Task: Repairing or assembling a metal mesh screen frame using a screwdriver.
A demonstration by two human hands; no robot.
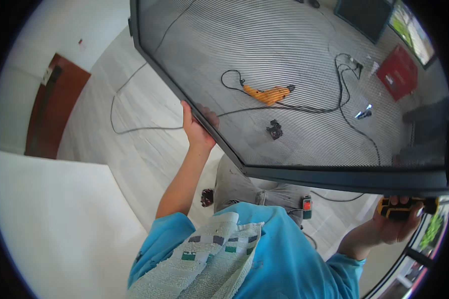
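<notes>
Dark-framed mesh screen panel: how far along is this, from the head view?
Done: the dark-framed mesh screen panel is lifted clear of the pale floor. In hand: the left hand grips its left edge; the right hand holds a yellow-and-black tool under its lower rail. Left: the panel sits in no opening; an orange power tool lies on the floor.

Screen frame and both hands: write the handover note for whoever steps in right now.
Left hand: grips the left edge of the dark screen frame, fingers wrapped round the bar, holding it up, tilted.
Right hand: shut on a yellow-and-black power tool, just under the frame's lower bar near its right corner.
Seen through the mesh, on the floor: an orange tool with black cable, a red case.
A checked towel lies over the person's shoulder.
Done: frame is lifted off the floor.
Left: cannot tell from this view; the frame is in hand, not set anywhere.
</notes>
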